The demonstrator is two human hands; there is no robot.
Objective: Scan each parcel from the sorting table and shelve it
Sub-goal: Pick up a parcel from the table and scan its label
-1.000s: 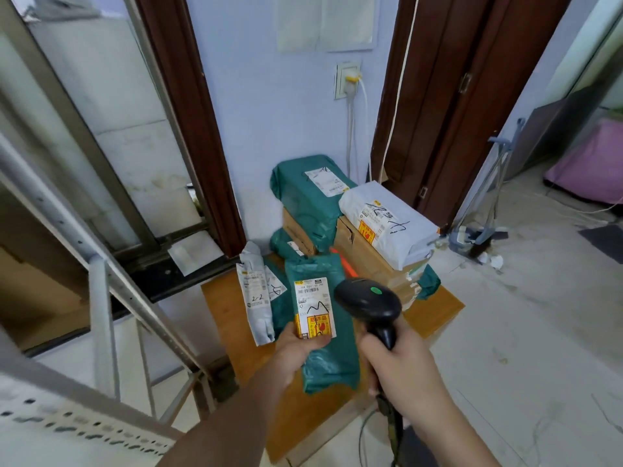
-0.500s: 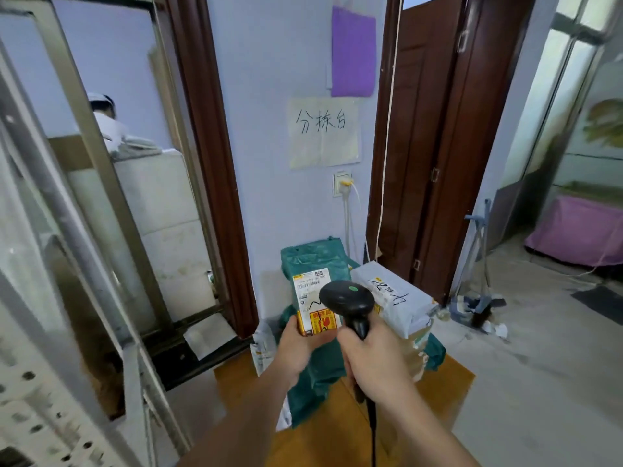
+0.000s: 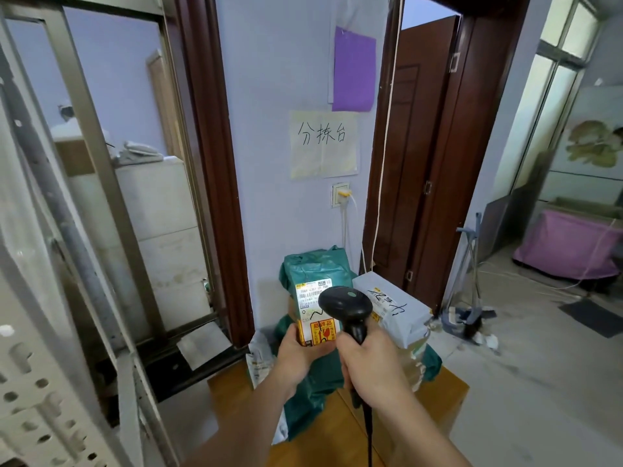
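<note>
The person was at the scanning step. The left hand (image 3: pixel 296 357) curled its fingers round a green parcel (image 3: pixel 312 392) and held it up, above the wooden surface (image 3: pixel 448 392). The parcel's white label (image 3: pixel 312 306) faced the person. The right hand (image 3: pixel 372 364) was wrapped tight round the handle of the black scanner (image 3: pixel 347 306). The scanner's head sat just in front of the label, hiding part of it. Next, the scanner probably had to point right at the barcode. After that, the parcel needed to go on a shelf. More parcels (image 3: pixel 391 306) were piled behind the held one.
</note>
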